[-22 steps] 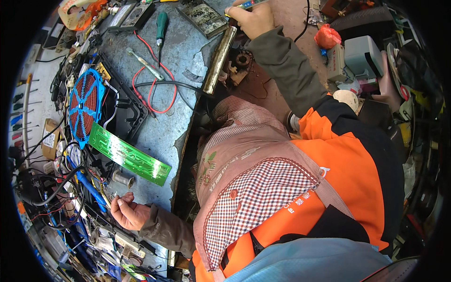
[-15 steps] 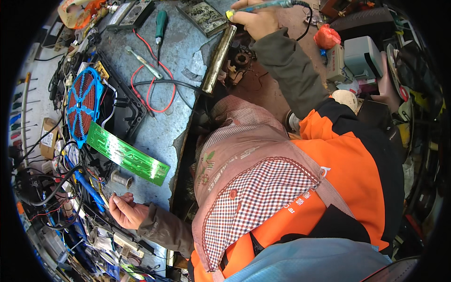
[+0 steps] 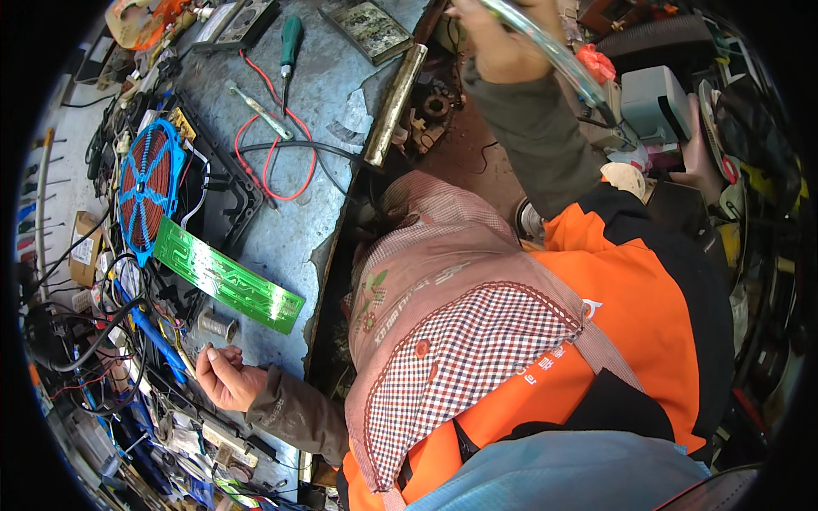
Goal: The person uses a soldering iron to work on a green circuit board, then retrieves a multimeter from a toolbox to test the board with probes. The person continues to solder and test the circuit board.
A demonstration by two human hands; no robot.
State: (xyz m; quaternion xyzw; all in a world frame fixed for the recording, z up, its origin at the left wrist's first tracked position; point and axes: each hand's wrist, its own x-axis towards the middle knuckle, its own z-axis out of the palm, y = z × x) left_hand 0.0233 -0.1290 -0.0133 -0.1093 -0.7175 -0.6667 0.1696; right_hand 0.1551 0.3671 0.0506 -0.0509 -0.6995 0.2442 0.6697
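My right hand (image 3: 511, 43), at the top of the view, is closed around a soldering iron (image 3: 558, 55) with a translucent handle. The hand is blurred and the iron's tip cannot be seen. At the lower left, my left hand (image 3: 228, 379) is pinched closed; anything between its fingertips is too small to make out. A spool of solder wire (image 3: 217, 325) stands just above it. Near the spool lies a green circuit board (image 3: 226, 277), its far end against a blue-framed coil (image 3: 152, 189) beside an open black housing (image 3: 226, 200).
On the worktop (image 3: 281, 230) lie a green-handled screwdriver (image 3: 290, 51), a small pale tool (image 3: 260, 111), red and black leads (image 3: 311, 175), a meter (image 3: 239, 25) and a dirty tray (image 3: 368, 30). Tangled cables (image 3: 94, 341) crowd the left. Boxes and a grey appliance (image 3: 656, 104) stand at right.
My right hand has moved right with the soldering iron, which now slants down toward the right. My left hand has barely moved.
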